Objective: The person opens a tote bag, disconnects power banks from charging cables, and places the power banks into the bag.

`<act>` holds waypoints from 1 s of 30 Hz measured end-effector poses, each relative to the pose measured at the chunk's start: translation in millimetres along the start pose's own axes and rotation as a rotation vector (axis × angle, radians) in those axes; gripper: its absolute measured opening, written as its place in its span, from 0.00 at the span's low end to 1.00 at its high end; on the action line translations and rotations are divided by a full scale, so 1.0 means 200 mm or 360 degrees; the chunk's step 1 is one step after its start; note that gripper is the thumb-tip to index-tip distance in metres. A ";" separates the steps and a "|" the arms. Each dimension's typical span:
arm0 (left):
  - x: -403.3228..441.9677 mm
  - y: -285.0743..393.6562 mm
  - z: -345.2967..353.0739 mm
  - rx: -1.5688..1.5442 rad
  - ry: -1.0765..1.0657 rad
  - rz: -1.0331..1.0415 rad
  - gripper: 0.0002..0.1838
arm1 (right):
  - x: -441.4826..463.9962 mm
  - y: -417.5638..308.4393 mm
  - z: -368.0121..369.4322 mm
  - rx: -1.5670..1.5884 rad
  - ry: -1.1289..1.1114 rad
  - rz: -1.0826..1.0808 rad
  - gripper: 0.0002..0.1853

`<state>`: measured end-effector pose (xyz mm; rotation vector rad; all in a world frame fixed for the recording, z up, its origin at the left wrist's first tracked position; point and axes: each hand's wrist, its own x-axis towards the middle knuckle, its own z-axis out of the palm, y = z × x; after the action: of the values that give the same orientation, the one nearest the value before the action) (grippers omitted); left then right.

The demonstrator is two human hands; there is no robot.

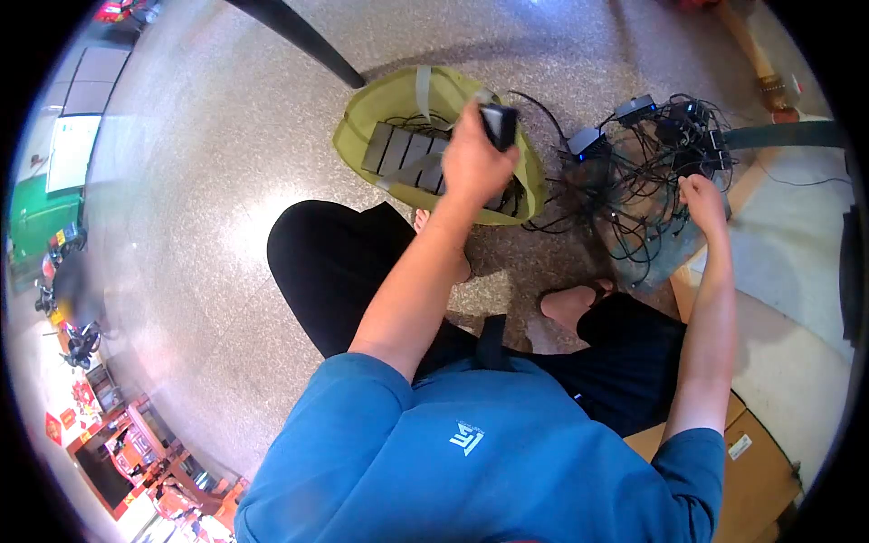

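My left hand (475, 161) is closed around a small black box-shaped device (499, 126), held above the right part of an olive-green bag (358, 104). Inside the open bag, several dark rectangular blocks (396, 152) stand in a row, with black cables around them. Off to the right, my right hand (703, 201) is closed at the near edge of a heap of tangled black cables (625, 204). Whatever its fingers pinch is too small to make out. Two box-shaped devices, one grey (635, 110) and one with a blue glow (588, 144), lie among the cables.
A dark pole-like leg (303, 41) reaches the speckled floor (208, 163) behind the bag. My feet (572, 306) are near the bag and cables. Cardboard (756, 462) lies at my right, beside a pale surface (787, 262). Red items and furniture stand far left.
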<state>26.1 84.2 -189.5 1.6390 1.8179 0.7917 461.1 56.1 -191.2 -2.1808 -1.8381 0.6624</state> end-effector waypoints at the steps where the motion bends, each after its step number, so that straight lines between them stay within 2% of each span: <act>1: 0.04 -0.02 -0.07 0.0119 0.0016 -0.0096 0.47 | -0.01 0.01 0.00 -0.0071 0.0013 -0.0013 0.21; 5: 0.09 -0.18 -0.19 0.0384 0.0092 -0.0361 0.48 | -0.04 0.08 0.01 -0.0183 -0.0115 0.0082 0.21; 9: 0.06 -0.35 -0.13 0.0426 -0.0368 -0.0516 0.48 | -0.08 0.06 0.01 -0.0316 -0.0115 0.0043 0.20; 12: -0.01 -0.51 0.00 0.0509 -0.0826 -0.0098 0.48 | -0.06 0.07 0.03 -0.0374 -0.0109 -0.0047 0.20; 15: -0.04 -0.44 0.11 0.0702 -0.1338 0.0122 0.47 | -0.08 0.02 0.02 -0.0352 -0.0139 -0.0023 0.19; 19: -0.11 -0.53 0.35 0.0928 -0.0894 0.0088 0.46 | -0.09 0.07 0.05 -0.0340 -0.0157 -0.0060 0.19; 21: -0.09 -0.65 0.48 0.0980 -0.0743 0.0100 0.40 | -0.12 0.02 0.06 -0.0345 -0.0151 0.0021 0.19; 25: 0.07 -1.48 1.06 0.1611 -0.0441 0.0406 0.28 | -0.14 0.03 0.05 -0.0374 -0.0201 0.0108 0.19; 28: 0.00 -0.96 0.78 0.1396 -0.0446 0.0266 0.20 | -0.15 0.08 0.04 -0.0337 -0.0234 0.0171 0.19; 30: 0.07 -1.25 0.98 0.1236 -0.0439 0.0080 0.21 | -0.16 0.11 0.06 -0.0297 -0.0143 0.0079 0.19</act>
<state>4.2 90.5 -505.8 2.1225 1.9991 -0.1780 470.5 19.5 -203.9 -2.3562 -1.9689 0.6316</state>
